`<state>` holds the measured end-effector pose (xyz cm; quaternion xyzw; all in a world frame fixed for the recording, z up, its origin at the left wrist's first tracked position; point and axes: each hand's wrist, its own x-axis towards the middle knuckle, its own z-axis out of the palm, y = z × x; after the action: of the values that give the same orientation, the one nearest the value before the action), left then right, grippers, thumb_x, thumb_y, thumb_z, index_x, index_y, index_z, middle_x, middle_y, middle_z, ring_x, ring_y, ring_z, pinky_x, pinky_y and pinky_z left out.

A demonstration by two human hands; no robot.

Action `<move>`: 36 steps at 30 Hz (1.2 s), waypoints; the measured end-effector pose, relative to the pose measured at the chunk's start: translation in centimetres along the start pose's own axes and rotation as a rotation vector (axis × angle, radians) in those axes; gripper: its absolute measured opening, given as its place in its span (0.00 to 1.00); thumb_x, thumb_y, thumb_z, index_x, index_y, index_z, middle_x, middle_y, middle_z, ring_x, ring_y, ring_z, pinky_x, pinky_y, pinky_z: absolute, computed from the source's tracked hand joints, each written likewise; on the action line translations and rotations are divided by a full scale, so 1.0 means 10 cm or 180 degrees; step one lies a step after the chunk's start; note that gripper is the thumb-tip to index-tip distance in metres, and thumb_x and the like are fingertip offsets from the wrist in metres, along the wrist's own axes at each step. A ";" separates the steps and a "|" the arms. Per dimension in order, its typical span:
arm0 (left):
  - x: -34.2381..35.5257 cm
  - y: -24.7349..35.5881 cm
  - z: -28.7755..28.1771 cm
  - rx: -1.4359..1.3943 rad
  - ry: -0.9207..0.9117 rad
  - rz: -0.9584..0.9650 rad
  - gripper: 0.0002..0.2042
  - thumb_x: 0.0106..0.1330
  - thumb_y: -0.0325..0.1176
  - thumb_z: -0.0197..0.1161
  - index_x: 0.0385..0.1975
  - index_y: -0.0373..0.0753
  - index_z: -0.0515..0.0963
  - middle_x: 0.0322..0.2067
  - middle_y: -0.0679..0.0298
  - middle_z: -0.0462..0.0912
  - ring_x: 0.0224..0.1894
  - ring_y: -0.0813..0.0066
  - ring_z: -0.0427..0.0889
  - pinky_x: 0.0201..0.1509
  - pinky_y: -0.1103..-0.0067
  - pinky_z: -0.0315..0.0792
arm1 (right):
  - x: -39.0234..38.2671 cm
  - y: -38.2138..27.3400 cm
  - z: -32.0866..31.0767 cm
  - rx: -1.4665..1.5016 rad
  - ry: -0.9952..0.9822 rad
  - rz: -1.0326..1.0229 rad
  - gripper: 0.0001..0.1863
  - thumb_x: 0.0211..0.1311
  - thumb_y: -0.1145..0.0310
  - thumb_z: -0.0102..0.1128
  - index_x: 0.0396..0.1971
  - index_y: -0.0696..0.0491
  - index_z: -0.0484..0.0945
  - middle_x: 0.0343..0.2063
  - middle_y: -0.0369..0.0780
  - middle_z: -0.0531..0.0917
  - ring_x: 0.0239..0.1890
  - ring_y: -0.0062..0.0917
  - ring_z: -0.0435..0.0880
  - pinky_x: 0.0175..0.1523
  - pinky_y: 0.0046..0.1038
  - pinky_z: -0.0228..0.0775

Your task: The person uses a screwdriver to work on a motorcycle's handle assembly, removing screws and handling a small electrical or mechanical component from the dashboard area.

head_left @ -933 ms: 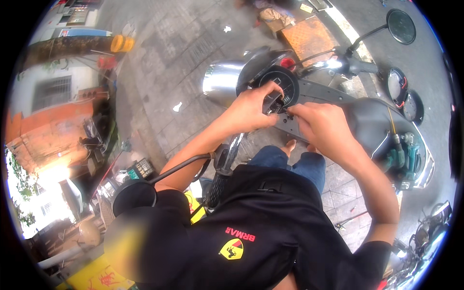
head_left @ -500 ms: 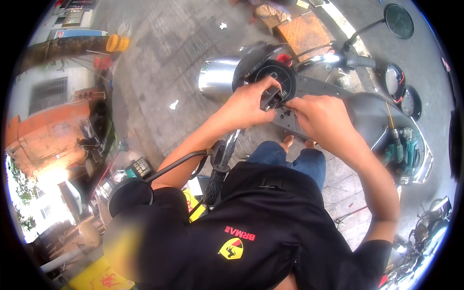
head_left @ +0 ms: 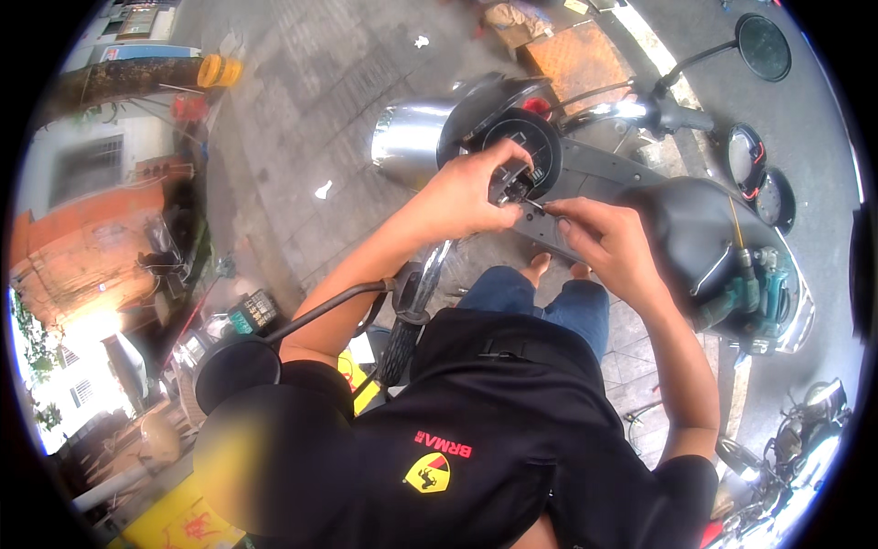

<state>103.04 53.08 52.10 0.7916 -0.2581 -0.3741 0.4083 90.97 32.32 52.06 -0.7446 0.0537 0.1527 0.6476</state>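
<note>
My left hand (head_left: 472,190) is wrapped round a small black part (head_left: 510,183) with metal bits, held over the lower edge of the scooter's round black gauge (head_left: 530,137). Just to its right, my right hand (head_left: 594,236) pinches a thin metal piece (head_left: 540,207) whose tip reaches toward the black part; I cannot make out exactly what it is. Below them lies the grey footboard (head_left: 617,172) with bolt holes. A chrome cylindrical housing (head_left: 410,135) sits at the gauge's left.
A round mirror (head_left: 764,46) stands upper right, another mirror (head_left: 236,373) lower left. Green power tools (head_left: 764,300) rest on the dark seat (head_left: 677,238). Round lamp parts (head_left: 745,163) lie right. An orange board (head_left: 576,64), parked bikes (head_left: 796,439) and stacked clutter (head_left: 165,256) surround me.
My right hand has drawn slightly down and back from the black part, its fingers less bunched. My left hand keeps its hold. The view has shifted slightly.
</note>
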 end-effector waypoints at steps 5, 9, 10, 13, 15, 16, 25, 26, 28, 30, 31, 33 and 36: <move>-0.01 0.02 0.00 0.0221 -0.0011 -0.0052 0.23 0.52 0.31 0.67 0.50 0.43 0.71 0.40 0.64 0.79 0.43 0.76 0.77 0.48 0.78 0.72 | 0.02 0.09 -0.07 -0.0398 -0.0158 -0.0328 0.14 0.60 0.79 0.54 0.45 0.58 0.81 0.30 0.45 0.84 0.27 0.31 0.87 0.36 0.29 0.76; -0.02 0.04 -0.03 0.0091 -0.0061 -0.0190 0.23 0.52 0.31 0.67 0.50 0.43 0.71 0.40 0.64 0.79 0.43 0.77 0.77 0.49 0.77 0.72 | 0.03 0.24 0.10 -0.0425 0.0295 -0.0743 0.14 0.61 0.79 0.56 0.46 0.58 0.81 0.32 0.45 0.84 0.30 0.30 0.86 0.36 0.28 0.75; -0.02 0.04 -0.03 0.0094 -0.0037 -0.0165 0.23 0.52 0.31 0.67 0.50 0.43 0.71 0.40 0.64 0.79 0.43 0.78 0.77 0.48 0.77 0.72 | 0.01 0.30 0.18 -0.0294 0.0479 -0.0817 0.14 0.61 0.79 0.57 0.46 0.58 0.82 0.33 0.45 0.85 0.30 0.30 0.86 0.37 0.28 0.75; -0.02 0.02 -0.02 0.0032 -0.0003 -0.0158 0.23 0.52 0.30 0.67 0.49 0.43 0.71 0.40 0.65 0.79 0.42 0.78 0.76 0.48 0.78 0.72 | -0.01 0.47 0.41 0.0051 0.0882 -0.0818 0.13 0.63 0.78 0.58 0.47 0.57 0.82 0.32 0.41 0.85 0.26 0.22 0.81 0.35 0.23 0.73; -0.02 0.01 -0.02 -0.0079 -0.0014 -0.0223 0.22 0.53 0.29 0.67 0.49 0.43 0.71 0.39 0.65 0.79 0.41 0.79 0.76 0.47 0.79 0.72 | -0.05 0.56 0.53 0.0295 0.1004 -0.0492 0.13 0.64 0.78 0.58 0.48 0.57 0.82 0.31 0.39 0.84 0.26 0.17 0.78 0.34 0.21 0.71; -0.01 0.00 -0.02 -0.0047 0.0012 -0.0187 0.22 0.53 0.29 0.67 0.49 0.43 0.71 0.39 0.65 0.79 0.41 0.79 0.76 0.47 0.79 0.72 | -0.04 0.59 0.58 0.0445 0.1089 -0.0567 0.12 0.66 0.77 0.58 0.47 0.57 0.82 0.28 0.36 0.83 0.26 0.12 0.76 0.33 0.18 0.69; -0.01 0.01 -0.01 -0.0021 0.0165 -0.0077 0.20 0.53 0.27 0.66 0.48 0.42 0.71 0.33 0.67 0.78 0.34 0.83 0.77 0.39 0.80 0.73 | -0.05 0.50 0.54 0.2404 0.0551 0.0714 0.13 0.68 0.71 0.58 0.49 0.58 0.82 0.26 0.30 0.80 0.26 0.10 0.75 0.30 0.18 0.69; -0.01 0.01 0.00 -0.0029 0.0183 -0.0087 0.20 0.53 0.27 0.66 0.47 0.42 0.71 0.33 0.67 0.78 0.33 0.83 0.77 0.39 0.80 0.74 | -0.05 0.48 0.54 0.2143 0.0574 0.0552 0.12 0.67 0.72 0.59 0.48 0.58 0.82 0.25 0.30 0.79 0.25 0.11 0.75 0.29 0.19 0.68; -0.01 0.01 0.00 -0.0036 0.0198 -0.0043 0.20 0.54 0.27 0.66 0.47 0.42 0.71 0.32 0.67 0.78 0.31 0.83 0.78 0.38 0.81 0.74 | -0.03 0.45 0.53 0.1565 0.0755 0.0297 0.12 0.65 0.74 0.60 0.47 0.57 0.83 0.23 0.32 0.79 0.23 0.14 0.76 0.28 0.20 0.67; -0.01 0.01 0.00 -0.0023 0.0214 0.0037 0.20 0.54 0.27 0.66 0.47 0.42 0.71 0.31 0.67 0.78 0.30 0.83 0.78 0.37 0.81 0.74 | 0.00 0.44 0.51 0.0038 0.1092 -0.0690 0.12 0.62 0.77 0.60 0.45 0.55 0.83 0.21 0.36 0.78 0.21 0.18 0.76 0.27 0.21 0.67; 0.00 0.01 0.00 -0.0006 0.0222 0.0069 0.20 0.54 0.27 0.66 0.47 0.42 0.71 0.31 0.67 0.78 0.30 0.83 0.78 0.36 0.81 0.74 | 0.02 0.44 0.51 -0.0728 0.1272 -0.1153 0.12 0.61 0.79 0.61 0.45 0.55 0.83 0.21 0.37 0.78 0.20 0.21 0.76 0.27 0.22 0.67; 0.00 0.01 0.00 0.0024 0.0233 0.0132 0.20 0.54 0.27 0.66 0.47 0.42 0.71 0.31 0.66 0.78 0.30 0.83 0.78 0.36 0.81 0.74 | 0.02 0.43 0.51 -0.0714 0.1294 -0.1239 0.14 0.58 0.81 0.61 0.44 0.54 0.83 0.22 0.40 0.77 0.20 0.26 0.75 0.28 0.24 0.68; -0.01 0.01 -0.01 -0.0146 0.0106 -0.0089 0.20 0.53 0.27 0.66 0.47 0.42 0.71 0.32 0.66 0.79 0.30 0.84 0.79 0.35 0.81 0.74 | 0.01 0.39 0.48 0.0009 0.1035 -0.0748 0.13 0.62 0.78 0.59 0.45 0.56 0.83 0.22 0.36 0.79 0.22 0.19 0.76 0.30 0.22 0.69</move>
<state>103.07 53.15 52.29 0.7917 -0.2316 -0.3723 0.4254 89.25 36.40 47.76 -0.7597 0.0704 -0.0463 0.6448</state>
